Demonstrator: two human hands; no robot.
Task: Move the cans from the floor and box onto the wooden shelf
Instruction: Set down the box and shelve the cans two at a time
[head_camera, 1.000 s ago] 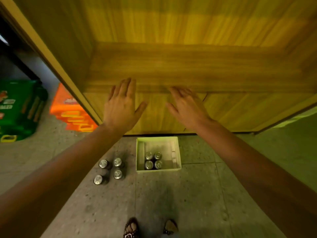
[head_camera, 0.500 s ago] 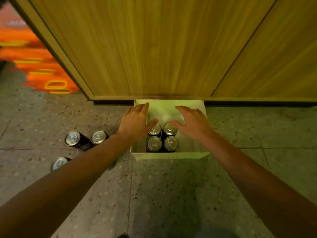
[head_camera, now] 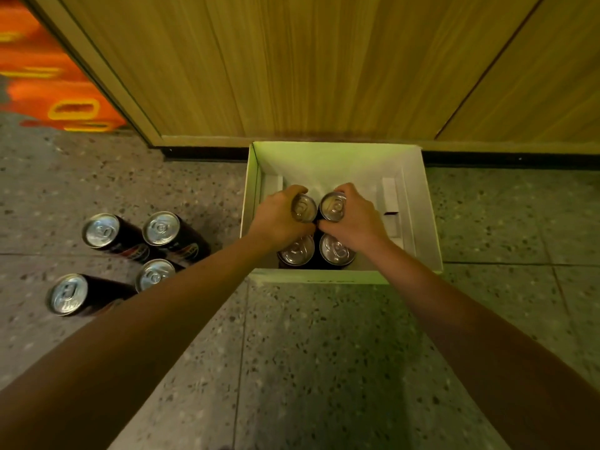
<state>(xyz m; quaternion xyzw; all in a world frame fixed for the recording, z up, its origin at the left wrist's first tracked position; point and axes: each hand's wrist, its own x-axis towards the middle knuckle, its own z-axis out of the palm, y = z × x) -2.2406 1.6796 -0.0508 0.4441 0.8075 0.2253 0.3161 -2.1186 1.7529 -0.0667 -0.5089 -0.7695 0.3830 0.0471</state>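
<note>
A white open box stands on the floor against the wooden cabinet. Several dark cans with silver tops stand inside it. My left hand grips the far left can. My right hand grips the far right can. Two near cans stand just below my hands, partly hidden by them. Several more dark cans stand upright on the floor to the left of the box. The shelf itself is out of view.
An orange crate lies at the far left beside the cabinet's side. The speckled stone floor stretches in front of the box. The cabinet's dark plinth runs right behind the box.
My view dropped from the shelf to the floor and closed in on the box. Both hands came down from the cabinet front into the box and closed round the two far cans.
</note>
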